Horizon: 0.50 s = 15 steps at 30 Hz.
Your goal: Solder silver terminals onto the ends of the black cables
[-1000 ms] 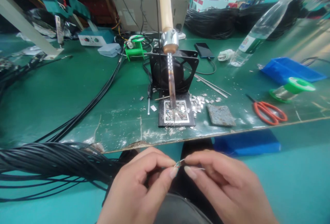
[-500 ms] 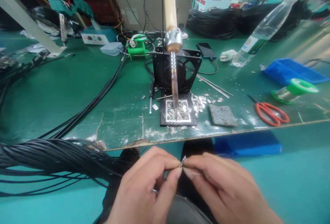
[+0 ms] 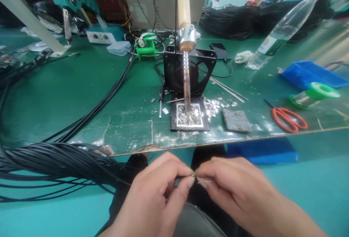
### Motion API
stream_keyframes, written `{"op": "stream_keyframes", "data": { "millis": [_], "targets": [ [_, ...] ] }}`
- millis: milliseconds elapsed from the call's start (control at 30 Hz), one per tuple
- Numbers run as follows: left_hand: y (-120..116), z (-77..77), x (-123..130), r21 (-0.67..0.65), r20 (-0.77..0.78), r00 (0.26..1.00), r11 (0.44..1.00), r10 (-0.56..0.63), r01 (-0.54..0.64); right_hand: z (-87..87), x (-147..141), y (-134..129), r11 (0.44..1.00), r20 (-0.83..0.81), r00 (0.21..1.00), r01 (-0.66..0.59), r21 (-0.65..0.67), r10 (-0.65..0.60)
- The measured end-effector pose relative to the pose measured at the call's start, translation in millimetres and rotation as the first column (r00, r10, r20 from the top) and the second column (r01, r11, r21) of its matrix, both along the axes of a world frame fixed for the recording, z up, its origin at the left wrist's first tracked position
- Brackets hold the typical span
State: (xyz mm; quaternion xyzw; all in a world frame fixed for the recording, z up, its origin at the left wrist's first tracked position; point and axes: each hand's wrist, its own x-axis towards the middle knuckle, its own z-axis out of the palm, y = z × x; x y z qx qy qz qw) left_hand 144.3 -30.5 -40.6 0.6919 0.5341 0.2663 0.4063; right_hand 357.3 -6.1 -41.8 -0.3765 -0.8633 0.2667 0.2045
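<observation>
My left hand (image 3: pixel 160 188) is closed in a pinch on the end of a black cable (image 3: pixel 180 177), of which a short dark length shows between thumb and forefinger. Facing it, my right hand (image 3: pixel 231 189) pinches at the same spot, and the fingertips of both hands almost meet. A tiny metallic bit (image 3: pixel 194 173) glints between them, too small to make out. Along the right fingers runs a thin pale strand (image 3: pixel 205 181). Both hands are above my lap, in front of the bench edge.
A soldering iron (image 3: pixel 187 80) points down over a small tray (image 3: pixel 177 119) of metal pieces, before a black fan (image 3: pixel 167 71). Orange-handled scissors (image 3: pixel 290 120), a solder spool (image 3: pixel 311 97) and a grey pad (image 3: pixel 236 120) lie rightward. A black cable bundle (image 3: pixel 60 162) hangs at left.
The silvery tip that stuck up between my fingertips is now mostly hidden. My right hand has turned slightly, its wrist shifting right. The bench has moved a little in view.
</observation>
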Motion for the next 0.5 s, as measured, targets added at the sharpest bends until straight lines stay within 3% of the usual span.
{"op": "stream_keyframes", "data": {
  "millis": [333, 400, 467, 500],
  "targets": [
    [11.2, 11.2, -4.2, -0.312, 0.090, 0.996, 0.949, -0.021, 0.048, 1.5, 13.8, 8.0, 0.979, 0.095, 0.977, -0.195, 0.058, 0.189],
    [11.5, 11.1, -5.9, -0.336, 0.104, 0.994, 0.942, 0.011, 0.025, 0.4, 13.2, 8.8, 0.992, 0.010, 0.993, -0.120, 0.028, 0.120],
    [11.5, 10.4, -7.3, -0.344, 0.115, 0.993, 0.939, 0.035, 0.006, -2.9, 11.3, 7.0, 0.995, -0.122, 0.991, 0.047, -0.094, -0.058],
    [11.7, 10.2, -7.6, -0.348, 0.122, 0.991, 0.937, 0.048, -0.003, -5.4, 9.8, 5.1, 0.970, -0.177, 0.969, 0.138, -0.200, -0.174]
  ]
}}
